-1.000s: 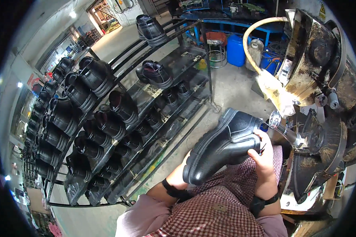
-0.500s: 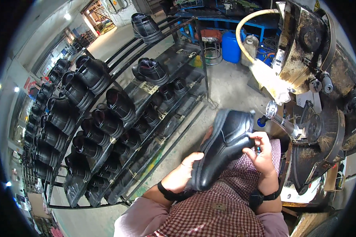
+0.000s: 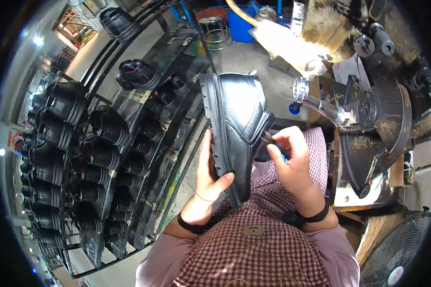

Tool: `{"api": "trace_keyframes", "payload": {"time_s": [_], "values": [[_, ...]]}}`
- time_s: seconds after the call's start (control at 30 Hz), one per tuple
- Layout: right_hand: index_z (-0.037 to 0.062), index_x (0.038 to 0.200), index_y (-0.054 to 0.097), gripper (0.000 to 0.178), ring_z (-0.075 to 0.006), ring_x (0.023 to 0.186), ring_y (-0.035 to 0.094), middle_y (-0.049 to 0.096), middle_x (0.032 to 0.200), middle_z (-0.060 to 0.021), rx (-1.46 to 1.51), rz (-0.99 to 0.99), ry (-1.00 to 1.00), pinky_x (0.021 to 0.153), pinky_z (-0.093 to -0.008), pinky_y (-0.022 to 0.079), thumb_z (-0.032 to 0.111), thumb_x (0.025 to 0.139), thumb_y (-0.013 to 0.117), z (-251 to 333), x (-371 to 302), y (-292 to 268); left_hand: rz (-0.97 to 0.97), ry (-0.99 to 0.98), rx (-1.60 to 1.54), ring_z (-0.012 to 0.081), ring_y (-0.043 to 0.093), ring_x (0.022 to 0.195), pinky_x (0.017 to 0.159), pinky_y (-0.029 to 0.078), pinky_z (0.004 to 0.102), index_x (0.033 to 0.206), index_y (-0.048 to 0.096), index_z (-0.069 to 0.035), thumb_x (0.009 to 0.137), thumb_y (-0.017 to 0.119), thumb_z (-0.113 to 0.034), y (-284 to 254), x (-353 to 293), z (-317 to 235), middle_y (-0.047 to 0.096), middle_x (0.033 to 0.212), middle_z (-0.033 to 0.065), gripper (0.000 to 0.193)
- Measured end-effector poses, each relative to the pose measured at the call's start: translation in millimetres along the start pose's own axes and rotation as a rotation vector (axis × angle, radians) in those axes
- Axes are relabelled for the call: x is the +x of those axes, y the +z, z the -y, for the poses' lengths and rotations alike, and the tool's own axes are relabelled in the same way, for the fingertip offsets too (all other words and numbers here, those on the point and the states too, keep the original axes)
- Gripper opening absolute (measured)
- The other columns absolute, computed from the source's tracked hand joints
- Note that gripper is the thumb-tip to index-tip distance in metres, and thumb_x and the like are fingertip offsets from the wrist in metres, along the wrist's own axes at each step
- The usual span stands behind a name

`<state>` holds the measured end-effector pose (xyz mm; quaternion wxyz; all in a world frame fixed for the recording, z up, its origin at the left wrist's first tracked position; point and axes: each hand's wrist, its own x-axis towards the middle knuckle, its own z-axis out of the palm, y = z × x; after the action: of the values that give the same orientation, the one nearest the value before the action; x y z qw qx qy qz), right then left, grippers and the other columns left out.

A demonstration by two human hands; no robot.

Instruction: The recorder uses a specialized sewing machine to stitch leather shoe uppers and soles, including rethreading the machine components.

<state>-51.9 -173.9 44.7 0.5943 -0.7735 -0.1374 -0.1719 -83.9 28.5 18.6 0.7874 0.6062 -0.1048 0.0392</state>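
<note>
A black leather shoe (image 3: 244, 112) stands on end in front of my chest, heel up and toe down. Its ridged sole faces left. My left hand (image 3: 209, 174) grips it around the sole near the toe, thumb across the side. My right hand (image 3: 292, 158) is beside the shoe's opening, with thumb and forefinger pinched together. A bit of something small and blue shows under these fingers; its kind is mostly hidden. Bright light glares off the shoe's heel part.
A black metal rack (image 3: 129, 122) full of black shoes stands at the left. On the right is a grimy machine (image 3: 383, 110) with a metal arm (image 3: 321, 105) and a bright lamp (image 3: 287, 45). A fan (image 3: 397, 248) stands lower right, and a blue drum (image 3: 240, 26) is at the back.
The shoe has turned more upright, its sole now facing left. My right hand has moved from the heel end to beside the opening. The view has swung to the right.
</note>
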Motion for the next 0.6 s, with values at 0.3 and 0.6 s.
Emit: {"api": "trace_keyframes", "payload": {"time_s": [0.3,0.6], "values": [[0.0021,0.088,0.051,0.027,-0.0186,0.062,0.048,0.048,0.077,-0.0089,-0.077,0.132,-0.107,0.054,-0.0281,0.042,0.003,0.073,0.073,15.1,-9.0,-2.1,0.005,-0.056,-0.112,0.0274,0.032,0.134,0.110,0.024,0.0369,0.147,0.012,0.001,0.069,0.059,-0.003,14.4,1.3,-9.1,0.029,0.146,0.0181,0.091],[0.0032,0.081,0.046,0.030,-0.0213,0.058,0.045,0.045,0.071,-0.0093,-0.052,0.058,-0.145,0.051,-0.0311,0.037,0.005,0.072,0.075,11.8,-39.7,-1.8,-0.324,0.038,-0.186,0.0233,0.043,0.122,0.104,0.032,0.0349,0.147,0.021,-0.009,0.078,0.056,-0.004,34.7,29.0,2.9,0.039,0.139,0.0141,0.077]]}}
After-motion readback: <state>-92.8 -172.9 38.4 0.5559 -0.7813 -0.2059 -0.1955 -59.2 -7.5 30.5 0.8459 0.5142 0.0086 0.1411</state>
